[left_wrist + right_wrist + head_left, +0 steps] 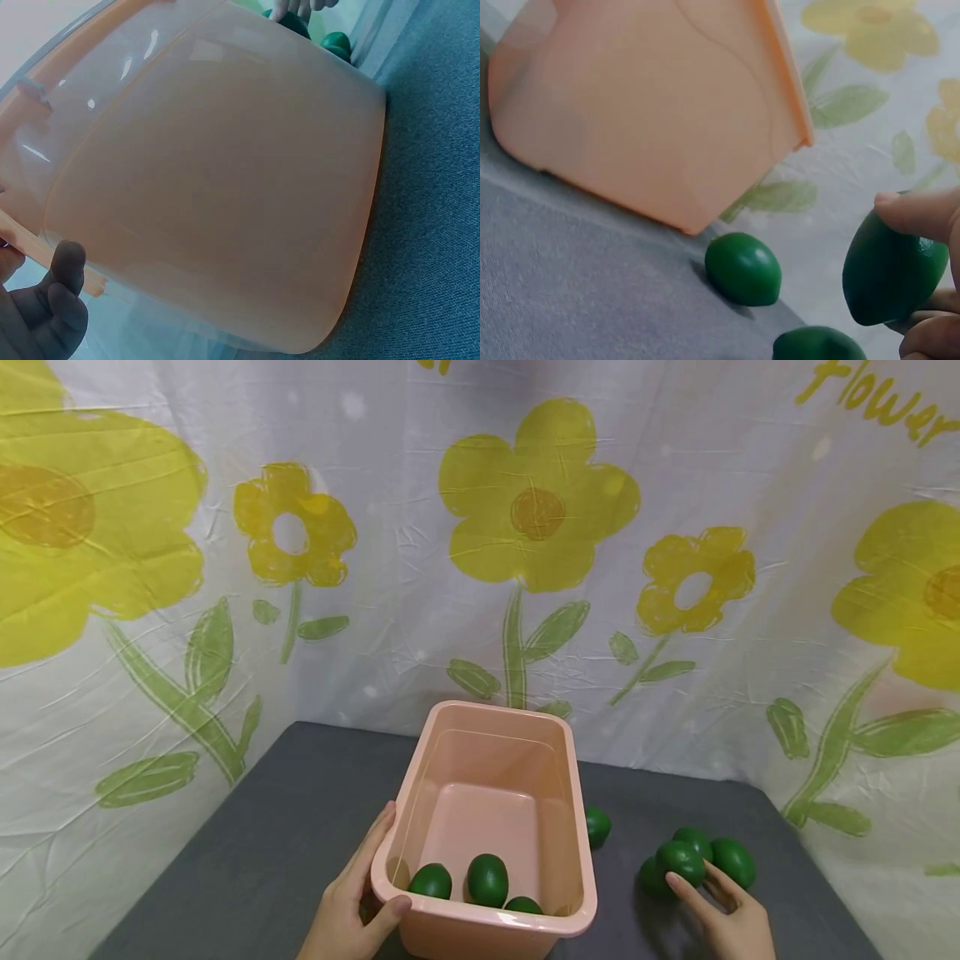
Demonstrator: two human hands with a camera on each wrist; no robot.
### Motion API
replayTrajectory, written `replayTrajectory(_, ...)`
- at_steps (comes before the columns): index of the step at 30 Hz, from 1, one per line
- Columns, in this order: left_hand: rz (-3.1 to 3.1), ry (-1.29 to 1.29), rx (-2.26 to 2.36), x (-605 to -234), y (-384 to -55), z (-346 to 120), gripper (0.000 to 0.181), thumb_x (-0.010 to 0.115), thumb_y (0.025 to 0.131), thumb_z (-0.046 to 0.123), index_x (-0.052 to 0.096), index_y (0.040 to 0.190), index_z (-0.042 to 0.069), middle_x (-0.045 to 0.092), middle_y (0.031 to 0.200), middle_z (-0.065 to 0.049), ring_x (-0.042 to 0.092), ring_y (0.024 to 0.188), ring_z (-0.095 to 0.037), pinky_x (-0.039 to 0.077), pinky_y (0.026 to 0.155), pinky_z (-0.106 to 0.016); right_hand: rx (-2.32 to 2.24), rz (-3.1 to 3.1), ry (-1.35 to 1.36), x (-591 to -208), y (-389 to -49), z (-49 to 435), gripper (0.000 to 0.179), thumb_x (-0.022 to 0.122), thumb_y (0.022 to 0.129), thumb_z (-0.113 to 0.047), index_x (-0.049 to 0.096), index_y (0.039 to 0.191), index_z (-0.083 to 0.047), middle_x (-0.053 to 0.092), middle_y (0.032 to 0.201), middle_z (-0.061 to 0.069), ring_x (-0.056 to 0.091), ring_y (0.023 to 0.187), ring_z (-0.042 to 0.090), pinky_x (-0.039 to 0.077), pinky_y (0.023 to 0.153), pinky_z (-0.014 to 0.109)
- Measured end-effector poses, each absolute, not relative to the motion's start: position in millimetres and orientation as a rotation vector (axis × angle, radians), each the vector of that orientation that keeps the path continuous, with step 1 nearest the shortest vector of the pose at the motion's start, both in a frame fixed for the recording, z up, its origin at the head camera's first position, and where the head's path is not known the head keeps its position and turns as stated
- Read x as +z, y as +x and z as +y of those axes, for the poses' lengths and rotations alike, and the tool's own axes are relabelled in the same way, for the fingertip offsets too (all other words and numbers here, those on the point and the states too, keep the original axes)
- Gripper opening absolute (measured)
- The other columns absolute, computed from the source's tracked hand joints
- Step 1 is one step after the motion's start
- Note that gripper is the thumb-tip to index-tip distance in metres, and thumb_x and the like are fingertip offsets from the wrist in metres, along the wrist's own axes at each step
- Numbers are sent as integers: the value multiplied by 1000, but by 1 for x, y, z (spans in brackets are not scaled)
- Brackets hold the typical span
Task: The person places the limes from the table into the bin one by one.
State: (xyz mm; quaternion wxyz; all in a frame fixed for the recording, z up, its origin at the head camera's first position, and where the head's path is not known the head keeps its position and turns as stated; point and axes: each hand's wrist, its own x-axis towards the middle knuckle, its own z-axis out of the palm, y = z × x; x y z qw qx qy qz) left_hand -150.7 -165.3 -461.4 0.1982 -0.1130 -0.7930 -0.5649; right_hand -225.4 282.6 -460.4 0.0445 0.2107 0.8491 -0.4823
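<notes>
A pink plastic tub (483, 818) stands on the dark table, its long side running away from me. My left hand (348, 902) grips the rim at the near left corner, thumb over the front edge and fingers along the left side. Three green limes lie at the near end inside, the middle lime (487, 880) fully in sight. To the right of the tub, my right hand (731, 920) pinches a lime (889, 274) between thumb and fingers. In the head view this lime overlaps a small group of limes, with one lime (733, 862) at its right.
Another lime (597, 827) sits against the tub's right side in the head view, partly hidden by it. The dark cloth-covered table (300, 810) ends at a white curtain (397, 635) with yellow flowers, which hangs behind and at both sides.
</notes>
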Motion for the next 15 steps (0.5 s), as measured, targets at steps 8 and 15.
replayTrajectory(8, -2242, -291, -1547, -461, -150, -165, 88, 77, 95, 10, 33, 167, 34, 34, 172, -10, 54, 136, -44, 64, 84, -34, -1510, 2574, 595, -459, -227, 281, 112, 68, 92, -72, 30, 163, 6, 34, 159, 37, 44, 142, 56, 61, 90, 51)
replayTrajectory(15, -2244, -294, -1549, -461, -151, -165, 89, 77, 95, 11, 32, 168, 33, 34, 173, -7, 49, 140, -46, 64, 87, -39, -1541, 2546, 542, -457, -228, 273, 112, 69, 92, -71, 29, 164, 6, 34, 161, 33, 40, 145, 56, 60, 95, 54)
